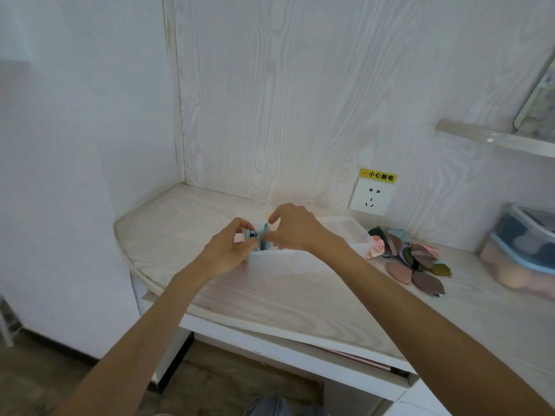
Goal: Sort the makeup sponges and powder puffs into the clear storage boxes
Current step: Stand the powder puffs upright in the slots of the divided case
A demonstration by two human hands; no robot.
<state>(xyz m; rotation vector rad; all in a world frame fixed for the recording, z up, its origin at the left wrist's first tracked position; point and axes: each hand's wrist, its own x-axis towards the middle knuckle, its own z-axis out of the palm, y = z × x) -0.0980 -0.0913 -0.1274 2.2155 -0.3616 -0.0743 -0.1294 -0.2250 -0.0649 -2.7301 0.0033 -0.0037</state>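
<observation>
A clear storage box (pixel 288 259) stands on the white desk (pixel 270 301) in front of me. Over its left end, my left hand (pixel 231 247) and my right hand (pixel 295 228) both pinch teal powder puffs (pixel 265 235) standing on edge in the box. A second clear box or lid (pixel 351 229) lies just behind it. To the right, a loose pile of flat puffs (pixel 420 262) in mauve, olive, pink and teal lies on the desk.
At the far right stand stacked clear containers (pixel 522 250) with blue rims, holding beige sponges. A wall socket (pixel 371 198) with a yellow warning label sits behind the boxes. A glass shelf (pixel 495 139) juts out at upper right. The desk edge curves away on the left.
</observation>
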